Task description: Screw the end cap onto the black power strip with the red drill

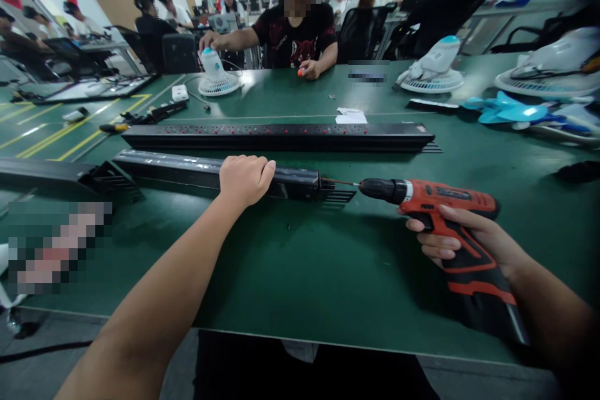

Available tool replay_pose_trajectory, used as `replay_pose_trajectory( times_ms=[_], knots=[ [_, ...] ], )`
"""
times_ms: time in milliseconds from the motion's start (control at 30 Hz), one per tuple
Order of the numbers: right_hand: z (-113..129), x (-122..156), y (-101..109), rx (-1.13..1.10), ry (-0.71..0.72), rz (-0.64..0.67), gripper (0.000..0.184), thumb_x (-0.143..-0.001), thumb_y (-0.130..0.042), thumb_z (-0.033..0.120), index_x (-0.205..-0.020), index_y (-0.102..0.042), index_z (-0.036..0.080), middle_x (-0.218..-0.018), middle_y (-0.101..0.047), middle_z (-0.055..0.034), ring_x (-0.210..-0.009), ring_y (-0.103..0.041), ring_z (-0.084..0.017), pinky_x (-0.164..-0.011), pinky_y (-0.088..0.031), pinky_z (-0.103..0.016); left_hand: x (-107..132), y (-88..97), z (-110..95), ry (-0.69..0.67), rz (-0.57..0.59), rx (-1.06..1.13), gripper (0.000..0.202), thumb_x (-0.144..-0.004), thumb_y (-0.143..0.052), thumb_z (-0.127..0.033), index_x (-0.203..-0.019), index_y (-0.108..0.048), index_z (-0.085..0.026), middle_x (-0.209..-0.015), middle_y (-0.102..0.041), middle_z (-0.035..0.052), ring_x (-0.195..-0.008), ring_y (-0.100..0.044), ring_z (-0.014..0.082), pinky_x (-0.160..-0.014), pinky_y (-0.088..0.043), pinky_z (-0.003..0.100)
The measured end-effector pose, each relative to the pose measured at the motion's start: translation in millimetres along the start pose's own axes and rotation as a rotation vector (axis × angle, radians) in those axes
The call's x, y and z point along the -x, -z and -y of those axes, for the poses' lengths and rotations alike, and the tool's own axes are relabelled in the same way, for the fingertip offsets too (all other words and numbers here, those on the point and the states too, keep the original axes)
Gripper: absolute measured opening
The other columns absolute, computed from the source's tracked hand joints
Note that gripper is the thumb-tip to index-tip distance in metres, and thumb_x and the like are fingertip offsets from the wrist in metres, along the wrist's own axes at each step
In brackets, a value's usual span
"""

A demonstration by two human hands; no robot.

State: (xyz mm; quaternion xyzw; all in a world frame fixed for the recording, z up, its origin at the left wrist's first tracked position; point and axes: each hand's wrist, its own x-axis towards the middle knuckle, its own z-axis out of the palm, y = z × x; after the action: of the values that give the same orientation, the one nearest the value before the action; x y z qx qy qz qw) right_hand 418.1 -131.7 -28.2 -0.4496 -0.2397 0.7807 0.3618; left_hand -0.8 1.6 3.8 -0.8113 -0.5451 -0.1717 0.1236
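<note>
My left hand (244,181) is wrapped over the top of a long black bar-shaped housing (182,170), pressing it on the green table. Slotted black fins jut from the housing's right end. In my right hand (462,234) is a red and black cordless drill (440,197), gripped by its handle with the index finger near the trigger. The drill points left, and its long thin bit reaches the housing's right end; whether the tip sits in a screw is hidden. Behind it lies a similar black power strip (281,137) with a row of red dots.
Another black bar (47,176) lies at left. Across the green table (300,287) a person (295,31) touches a white fan part (218,78). More fan parts (434,72) and blue fan blades (510,109) lie at the right. A screwdriver (115,129) rests behind the housing.
</note>
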Motion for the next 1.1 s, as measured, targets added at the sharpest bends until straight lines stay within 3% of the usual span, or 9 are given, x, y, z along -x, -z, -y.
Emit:
replay_pose_trajectory(
  times_ms=[633, 1100],
  knots=[
    [-4.2, -1.4, 6.6, 0.004, 0.021, -0.024, 0.038, -0.081, -0.081, 0.058, -0.092, -0.065, 0.025, -0.055, -0.034, 0.0058, -0.05, -0.031, -0.017, -0.043, -0.039, -0.03, 0.8, 1.1, -2.0, 0.024, -0.02, 0.056, 0.056, -0.108, -0.032, -0.047, -0.065, -0.059, -0.023, -0.07, -0.069, 0.0089, -0.072, -0.062, 0.0265, -0.075, -0.039, 0.042],
    [-5.8, -2.0, 13.9, -0.121, -0.035, -0.026, 0.038, -0.082, -0.084, 0.056, -0.091, -0.07, 0.022, -0.054, -0.037, 0.0052, -0.051, -0.036, -0.015, -0.049, -0.048, -0.027, 1.4, 1.2, -2.5, 0.027, -0.022, 0.053, 0.058, -0.109, -0.031, -0.048, -0.067, -0.062, -0.022, -0.071, -0.07, 0.0084, -0.072, -0.062, 0.0259, -0.076, -0.039, 0.042]
  ],
)
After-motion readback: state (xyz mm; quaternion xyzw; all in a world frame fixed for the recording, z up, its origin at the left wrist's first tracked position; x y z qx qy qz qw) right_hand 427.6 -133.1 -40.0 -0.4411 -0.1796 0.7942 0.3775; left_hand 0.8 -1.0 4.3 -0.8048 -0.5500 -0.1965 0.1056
